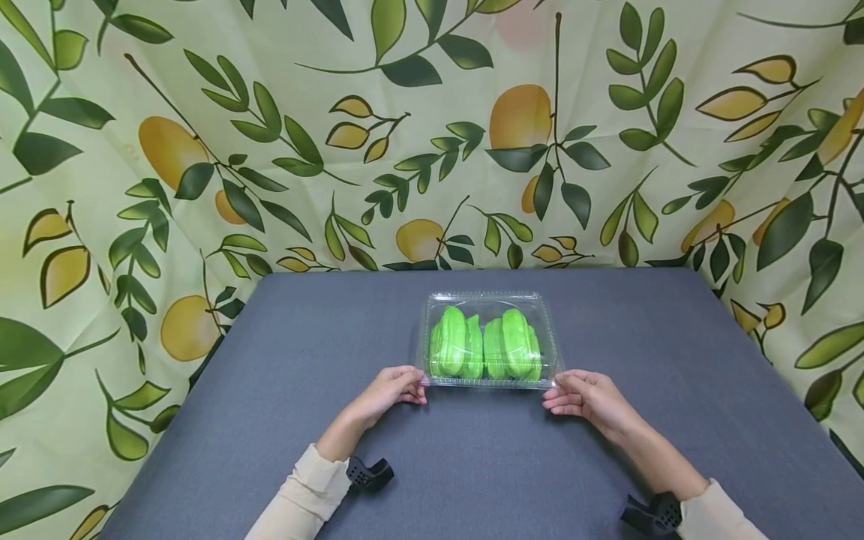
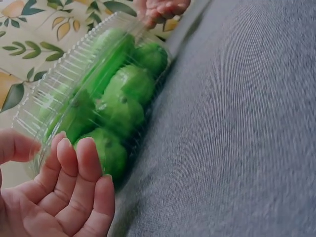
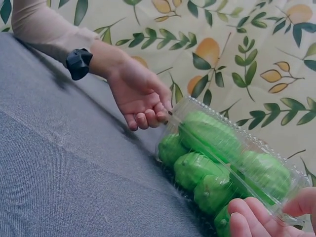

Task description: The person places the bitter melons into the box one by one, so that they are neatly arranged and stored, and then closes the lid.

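A clear plastic clamshell box [image 1: 486, 383] with its lid down sits on the table, holding several bright green, ridged, elongated fruit-like pieces [image 1: 516, 343]. My left hand [image 1: 394, 392] pinches the box's near left corner between thumb and fingers. At the near right corner, my right hand [image 1: 592, 397] pinches the rim the same way. In the left wrist view the thumb and curled fingertips of the left hand [image 2: 69, 197] meet at the box's edge. The right wrist view has the right hand [image 3: 261, 217] at the close end of the box, with the left hand at the far end.
The table [image 1: 324, 330] has a grey-blue cloth surface. Behind it and at both sides hangs a curtain [image 1: 445, 97] printed with leaves and orange fruit. A black strap-on device [image 1: 370, 474] is on the left wrist, and another device [image 1: 653, 514] is on the right.
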The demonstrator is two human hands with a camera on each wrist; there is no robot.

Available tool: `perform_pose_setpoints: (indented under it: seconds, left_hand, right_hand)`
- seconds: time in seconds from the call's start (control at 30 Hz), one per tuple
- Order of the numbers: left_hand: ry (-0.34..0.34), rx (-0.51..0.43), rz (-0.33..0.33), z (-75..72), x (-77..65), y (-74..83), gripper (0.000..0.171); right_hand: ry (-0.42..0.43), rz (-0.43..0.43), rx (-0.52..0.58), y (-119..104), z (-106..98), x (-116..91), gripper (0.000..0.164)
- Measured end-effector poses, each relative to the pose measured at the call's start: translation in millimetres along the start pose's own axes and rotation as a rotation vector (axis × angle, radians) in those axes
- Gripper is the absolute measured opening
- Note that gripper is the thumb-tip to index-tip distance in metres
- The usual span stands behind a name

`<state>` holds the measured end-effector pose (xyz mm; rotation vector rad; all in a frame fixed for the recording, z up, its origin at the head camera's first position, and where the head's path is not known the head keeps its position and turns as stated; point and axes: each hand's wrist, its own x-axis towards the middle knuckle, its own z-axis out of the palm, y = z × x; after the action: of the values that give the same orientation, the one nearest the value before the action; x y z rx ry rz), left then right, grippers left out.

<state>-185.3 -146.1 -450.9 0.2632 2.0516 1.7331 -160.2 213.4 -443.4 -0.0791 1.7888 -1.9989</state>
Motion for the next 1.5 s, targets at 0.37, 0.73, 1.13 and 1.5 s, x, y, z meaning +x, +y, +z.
perform_pose_setpoints:
  seconds: [0.37, 0.73, 1.13, 1.5]
  left_hand:
    - [0.036, -0.028, 0.012, 6.1, 1.6, -0.9, 0.032]
    - [0.067, -0.042, 0.018, 8.6, 2.6, 0.7, 0.025]
    - [0.084, -0.064, 0.009, 10.7, 6.1, -1.4, 0.024]
    - [0.225, 0.103, 0.020, 5.5, 4.2, 0.5, 0.029]
  right_hand:
    - [0.003, -0.022, 0.019, 0.0, -1.5, 2.6, 0.017]
    - [-0.006, -0.054, 0.032, -0.6, -2.6, 5.0, 0.020]
    - [0.025, -0.025, 0.015, 0.1, -4.2, 7.2, 0.018]
    - [0.108, 0.041, -0.176, -3.8, -12.2, 8.3, 0.034]
